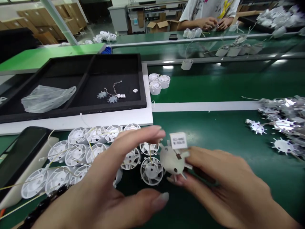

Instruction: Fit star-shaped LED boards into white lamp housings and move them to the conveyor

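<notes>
My right hand (221,178) pinches a white, spiky-edged disc (172,160) between thumb and fingers. A small white block with a printed label (178,141) sits at the disc's top edge. Just left of the disc is my left hand (114,178), thumb and fingers spread apart, holding nothing. Round white spoked housings (76,155) with thin wires cover the table beneath and beyond my left hand. One housing (152,171) lies between my two hands, close to the disc.
Silvery spiky discs (283,145) pile up at the right. A black tray (114,109) holds a plastic bag and small parts. Three housings (155,88) stand beside it. A dark device (21,159) lies left. Across the table, a person's hands (215,24) work.
</notes>
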{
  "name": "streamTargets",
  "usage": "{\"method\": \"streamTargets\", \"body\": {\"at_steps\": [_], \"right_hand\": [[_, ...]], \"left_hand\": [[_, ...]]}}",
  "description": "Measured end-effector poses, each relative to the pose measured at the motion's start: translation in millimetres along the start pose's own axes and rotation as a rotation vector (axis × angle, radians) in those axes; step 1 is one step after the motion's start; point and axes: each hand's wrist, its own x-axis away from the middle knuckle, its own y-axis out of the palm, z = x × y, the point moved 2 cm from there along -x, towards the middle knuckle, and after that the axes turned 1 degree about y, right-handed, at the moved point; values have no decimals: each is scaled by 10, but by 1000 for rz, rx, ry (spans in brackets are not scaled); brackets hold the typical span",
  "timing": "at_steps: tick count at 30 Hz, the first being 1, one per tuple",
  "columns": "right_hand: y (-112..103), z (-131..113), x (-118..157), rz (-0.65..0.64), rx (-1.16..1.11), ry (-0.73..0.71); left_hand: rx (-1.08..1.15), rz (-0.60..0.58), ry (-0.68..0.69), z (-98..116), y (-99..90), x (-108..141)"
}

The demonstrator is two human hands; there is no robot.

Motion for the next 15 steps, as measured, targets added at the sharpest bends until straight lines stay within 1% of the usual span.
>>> {"method": "streamTargets", "body": {"at_steps": [2,3,5,6,8,11,15], "right_hand": [[13,-13,23,24,121,-83],[23,-17,33,28,157,-106],[40,-20,44,40,152,-122],[44,-18,42,48,111,-108],[43,-13,20,32,-37,-35],[19,-3,-32,-39,-257,160],[-21,23,-67,-111,-398,348]], "left_hand": [[31,-29,-49,-11,21,-49],[47,-62,-74,-16,27,-69],[101,-130,-123,-24,19,-103],[129,-161,-143,-26,6,-117],[168,-196,-166,-26,-31,-145],[174,-230,-190,-29,-72,-189],[246,-299,-245,-32,-60,-209]]}}
